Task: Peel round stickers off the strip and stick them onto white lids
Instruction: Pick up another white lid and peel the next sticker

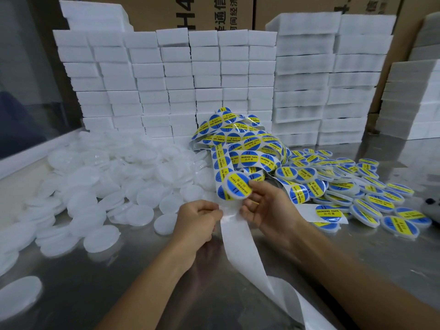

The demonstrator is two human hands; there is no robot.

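Fingers point(256, 186) of the right hand point(266, 208) pinched a stickered lid point(238, 185) just above the left hand point(197, 222), which gripped the bare strip point(240, 236) running toward the worktop's point(119, 294) near edge, plain lids point(100, 186) heaped leftward.

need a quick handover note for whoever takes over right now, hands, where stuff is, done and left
Left hand pinches the bare backing strip.
Right hand holds a lid with a sticker already on it.
Sticker strip pile lies behind the hands.
Done: labelled lids heaped on the right.
Left: plain white lids heaped on the left, many stickers still on the strip.
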